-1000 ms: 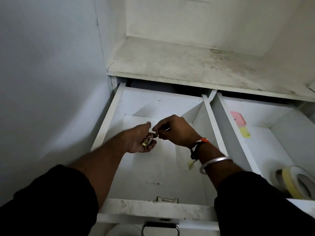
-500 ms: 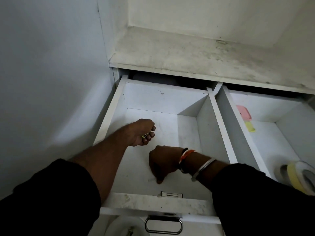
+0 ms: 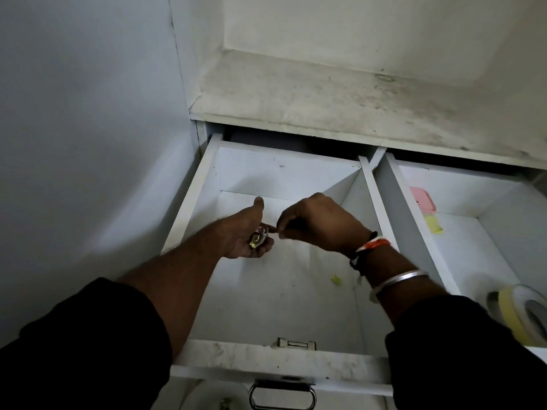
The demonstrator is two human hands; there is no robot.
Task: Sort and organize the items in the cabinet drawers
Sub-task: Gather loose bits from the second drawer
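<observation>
— While looking down on the left hand [image 3: 245, 235], seeing what in it?
— Small pieces [image 3: 258, 239], shiny and yellowish, too small to name. Cupped palm-up, thumb stuck out, fingers curled under and round them.
— And the right hand [image 3: 319, 223]?
— Knuckles up, fingers bunched, thumb and forefinger pinching at the top of those same small pieces. Touching the left palm's load, so together, not apart.
— Over which drawer?
— Over the left drawer [image 3: 189, 208], pulled out. Hovering above its white floor, toward the back wall.
— Anything lying in there?
— A yellow scrap [image 3: 336, 279] on the floor, below the right wrist, and a metal latch plate [image 3: 296, 344] fixed inside the front panel. Metal handle [image 3: 282, 393] on the outside of that panel, at the bottom edge of view.
— Next door?
— Right drawer [image 3: 414, 232], also open, side wall just beside the left one's. Holds a pink pad [image 3: 421, 199] against the back wall and a yellow note [image 3: 432, 224] just in front of it; touching or merely close, cannot tell. Tape rolls [image 3: 515, 312] near the front, leaning together, one yellow-sided.
— On the right wrist?
— A thread band [image 3: 371, 245] in orange, white and black, then a silver bangle [image 3: 399, 278] further up the arm. Black sleeves [image 3: 88, 350] on both forearms.
— Above?
— Stained white shelf [image 3: 325, 93] over the drawers; plain wall [image 3: 88, 113] to the left.
</observation>
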